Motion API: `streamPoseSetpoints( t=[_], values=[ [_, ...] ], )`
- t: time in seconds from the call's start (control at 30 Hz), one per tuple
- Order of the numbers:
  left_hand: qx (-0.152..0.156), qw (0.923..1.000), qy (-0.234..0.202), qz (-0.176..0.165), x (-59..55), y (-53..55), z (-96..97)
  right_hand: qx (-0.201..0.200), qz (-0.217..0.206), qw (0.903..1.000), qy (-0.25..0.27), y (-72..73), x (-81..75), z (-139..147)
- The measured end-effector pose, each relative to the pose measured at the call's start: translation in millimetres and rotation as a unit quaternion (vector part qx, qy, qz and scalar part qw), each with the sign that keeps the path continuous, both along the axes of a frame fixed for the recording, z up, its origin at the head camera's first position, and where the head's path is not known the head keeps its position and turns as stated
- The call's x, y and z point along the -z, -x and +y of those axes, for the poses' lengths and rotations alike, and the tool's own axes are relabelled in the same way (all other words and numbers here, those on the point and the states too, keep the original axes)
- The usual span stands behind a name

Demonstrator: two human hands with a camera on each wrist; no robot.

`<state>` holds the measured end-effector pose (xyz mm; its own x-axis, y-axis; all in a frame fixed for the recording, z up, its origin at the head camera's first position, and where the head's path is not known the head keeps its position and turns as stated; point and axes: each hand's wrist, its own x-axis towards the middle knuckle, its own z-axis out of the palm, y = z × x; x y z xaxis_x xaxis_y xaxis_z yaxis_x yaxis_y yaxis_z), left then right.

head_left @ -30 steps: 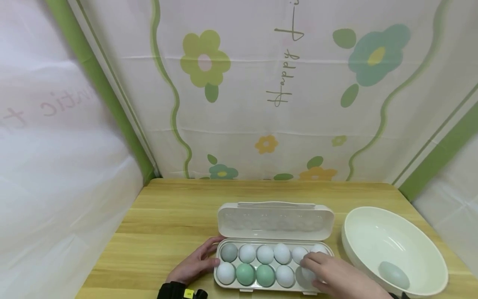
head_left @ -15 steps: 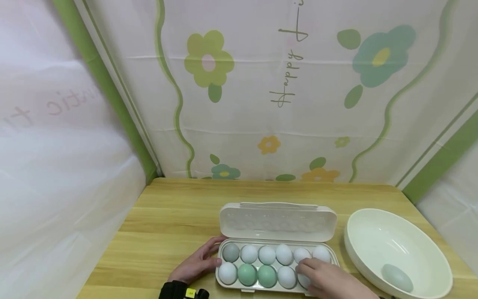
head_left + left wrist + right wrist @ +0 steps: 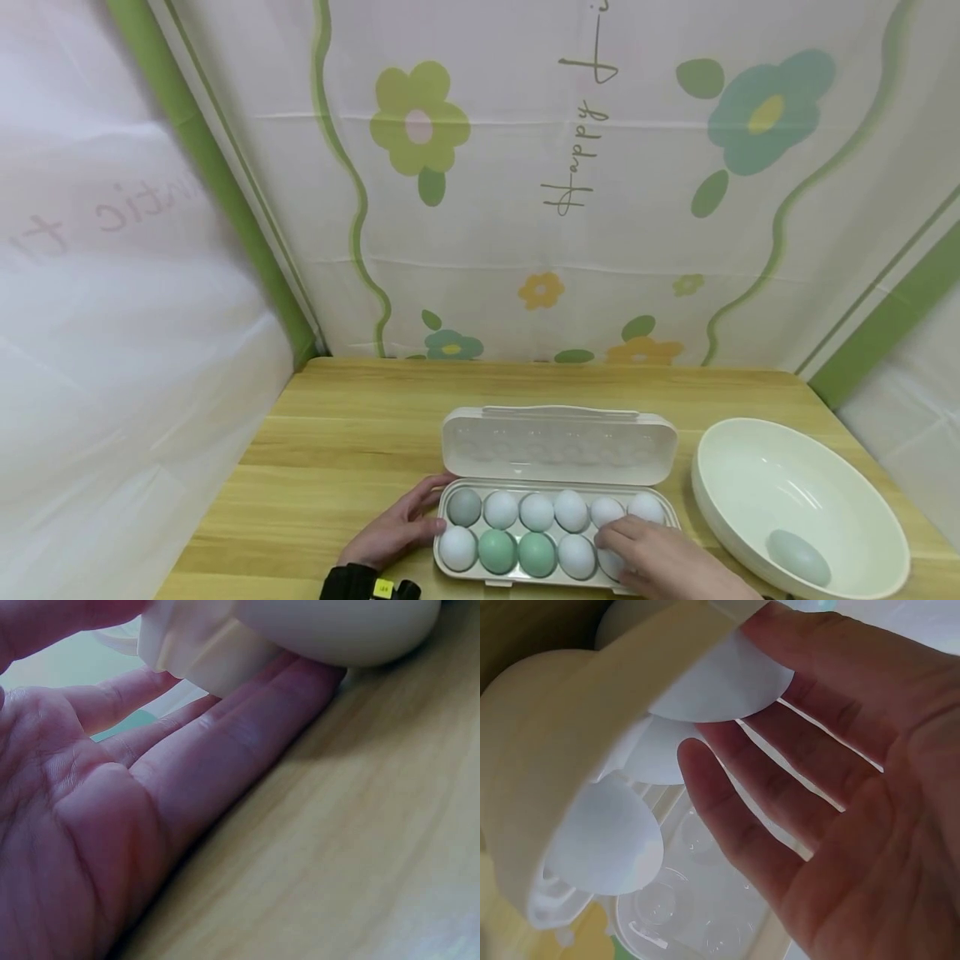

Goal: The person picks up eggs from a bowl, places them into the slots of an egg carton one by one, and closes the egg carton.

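A cream egg carton (image 3: 498,577) stands on the table with its lid (image 3: 558,454) folded back. White eggs (image 3: 576,556), two green eggs (image 3: 497,550) and a grey-green egg (image 3: 463,506) sit in its two rows. My left hand (image 3: 396,529) grips its left end, thumb at the rim; in the left wrist view its fingers (image 3: 225,750) reach along the underside. My right hand (image 3: 660,554) pinches a white egg (image 3: 727,682) at the front row's fifth cup, thumb on one side and fingers on the other. The hand hides the front right corner of the carton.
A large cream bowl (image 3: 750,450) stands right of the carton, holding one pale green egg (image 3: 798,557). The wooden table (image 3: 360,433) meets a flower-patterned cloth wall (image 3: 480,208) at the back; more cloth hangs at both sides.
My right hand has brought the white egg slightly left and down into the front row's fifth cup, then stayed there. My left hand keeps its grip; the view has shifted slightly.
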<state>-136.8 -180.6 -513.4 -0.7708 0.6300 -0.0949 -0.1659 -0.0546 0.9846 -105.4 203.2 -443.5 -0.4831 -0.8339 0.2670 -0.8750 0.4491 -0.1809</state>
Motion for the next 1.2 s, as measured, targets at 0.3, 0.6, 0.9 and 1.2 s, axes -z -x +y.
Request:
streamPoseSetpoints(
  t=[0.3,0.6,0.9,1.2],
  values=[
    [0.000,1.0000,0.003,0.001,-0.7,0.0,-0.2,0.013,-0.029,0.9991,-0.027,-2.0,-3.2,4],
    [-0.003,1.0000,0.009,-0.001,-0.4,0.2,-0.8,0.027,0.015,0.9988,-0.037,-5.7,-8.8,12],
    [-0.008,1.0000,0.003,-0.002,-0.4,-0.6,0.7,0.081,0.076,0.9932,-0.034,-12.0,-19.8,36],
    [-0.001,1.0000,-0.005,0.004,1.6,0.6,0.6,0.139,0.090,0.9851,-0.046,-17.9,-32.8,64]
  ],
)
